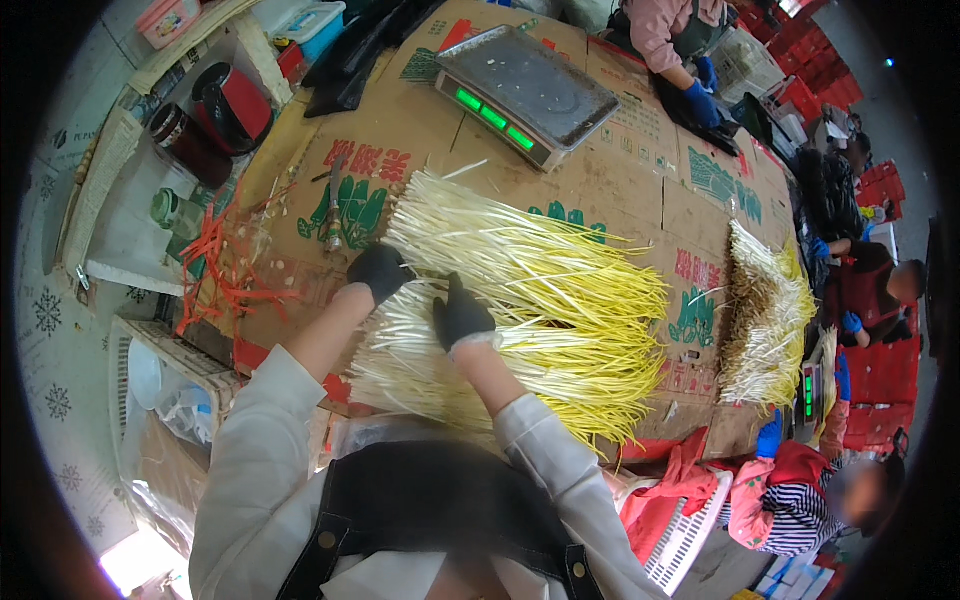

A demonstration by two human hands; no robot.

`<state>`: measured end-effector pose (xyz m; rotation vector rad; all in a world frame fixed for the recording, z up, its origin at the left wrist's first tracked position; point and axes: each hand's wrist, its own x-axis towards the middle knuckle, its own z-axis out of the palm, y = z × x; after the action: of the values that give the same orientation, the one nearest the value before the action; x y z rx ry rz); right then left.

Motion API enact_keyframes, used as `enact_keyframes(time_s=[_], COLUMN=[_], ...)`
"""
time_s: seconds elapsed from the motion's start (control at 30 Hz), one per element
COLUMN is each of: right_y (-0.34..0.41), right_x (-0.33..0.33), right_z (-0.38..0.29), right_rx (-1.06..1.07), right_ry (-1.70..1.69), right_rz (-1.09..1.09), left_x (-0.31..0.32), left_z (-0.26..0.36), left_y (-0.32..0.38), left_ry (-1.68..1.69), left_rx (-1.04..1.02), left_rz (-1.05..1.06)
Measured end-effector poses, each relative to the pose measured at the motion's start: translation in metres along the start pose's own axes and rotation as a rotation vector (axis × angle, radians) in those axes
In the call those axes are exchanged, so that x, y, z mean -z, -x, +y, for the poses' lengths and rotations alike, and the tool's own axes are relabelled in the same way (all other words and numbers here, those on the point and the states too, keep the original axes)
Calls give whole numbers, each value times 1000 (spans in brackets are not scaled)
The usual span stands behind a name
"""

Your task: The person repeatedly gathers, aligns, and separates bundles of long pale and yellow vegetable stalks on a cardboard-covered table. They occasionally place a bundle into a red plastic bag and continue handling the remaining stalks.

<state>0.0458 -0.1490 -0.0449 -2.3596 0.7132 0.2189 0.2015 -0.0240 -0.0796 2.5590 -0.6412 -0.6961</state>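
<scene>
Two broad heaps of blanched garlic chives lie side by side before me, white ends to the left and yellow tips to the right. The far heap (517,232) sits beyond my hands; the near heap (525,367) reaches back towards my apron. My left hand (380,274), in a black glove, is curled at the white ends of the chives, with a pale stalk end at its fingertips. Over the gap between the heaps, my gloved right hand (461,315) rests on the stalks with its index finger extended. Its palm side is hidden.
A digital scale (532,90) stands beyond the chives on the cardboard-covered table (480,150). A knife (334,214) and red plastic strips (217,277) lie to the left. Another chive heap (765,315) is at the right. Blue-gloved co-workers stand along the far and right edges.
</scene>
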Motion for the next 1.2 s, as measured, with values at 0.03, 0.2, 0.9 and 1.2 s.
enact_keyframes(time_s=[0.03,0.2,0.9,1.2], right_y=[-5,-9,1,2], right_x=[2,2,-2,-8], right_z=[0,4,14,18], right_rx=[0,57,115,127], right_ry=[35,52,-71,-88], right_rz=[-39,-94,-22,52], left_x=[-2,-3,-19,-6], left_z=[-2,-12,49,35], left_y=[1,6,8,6], left_ry=[21,112,-227,-205], left_rx=[-31,-92,-127,-111], left_rz=[12,8,104,219])
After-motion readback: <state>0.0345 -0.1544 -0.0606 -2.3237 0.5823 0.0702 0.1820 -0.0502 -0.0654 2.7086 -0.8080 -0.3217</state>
